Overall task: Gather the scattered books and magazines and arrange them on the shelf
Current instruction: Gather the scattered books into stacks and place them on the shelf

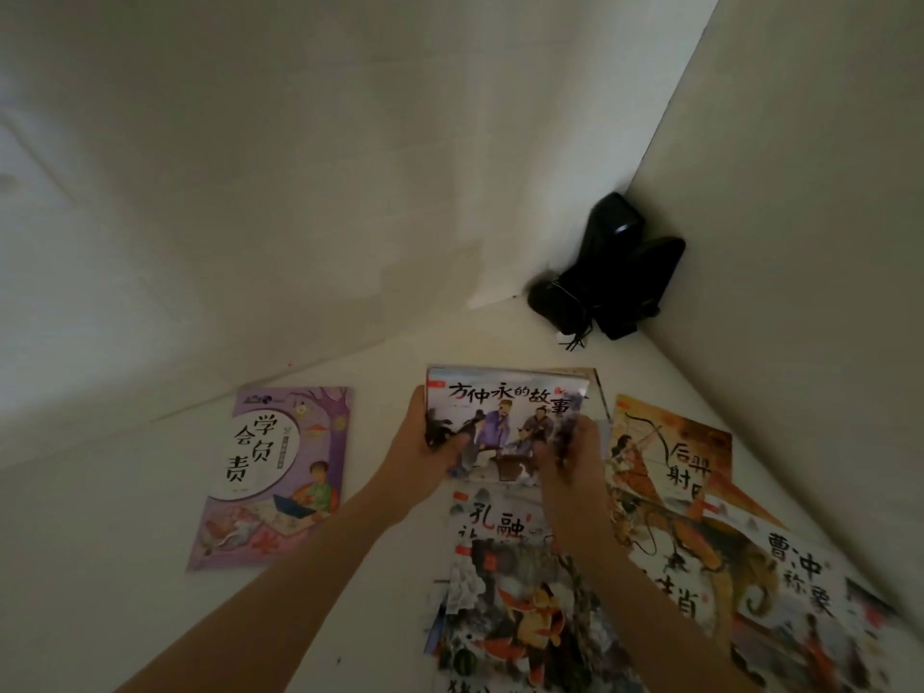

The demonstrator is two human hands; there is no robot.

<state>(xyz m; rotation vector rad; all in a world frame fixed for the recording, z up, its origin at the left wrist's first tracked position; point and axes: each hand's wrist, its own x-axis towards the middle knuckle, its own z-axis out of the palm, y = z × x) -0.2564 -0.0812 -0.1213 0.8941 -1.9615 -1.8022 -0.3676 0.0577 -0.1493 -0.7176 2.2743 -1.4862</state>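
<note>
Centre frame: left hand point(425, 455) and right hand point(570, 457) grip opposite edges of a picture book point(505, 417); purple book point(280, 472) lies flat, left.

A thin stack of picture books point(505, 422) is held just above the white floor, its top cover showing robed figures under black Chinese characters. A purple book point(275, 477) lies flat and alone, well apart to the left. Near the stack, an orange archer book point(670, 462) lies at right, overlapped by an elephant-cover book point(800, 602). Below the stack, a pale book point(495, 517) is partly covered by a dark one with a red-orange figure point(520, 622).
</note>
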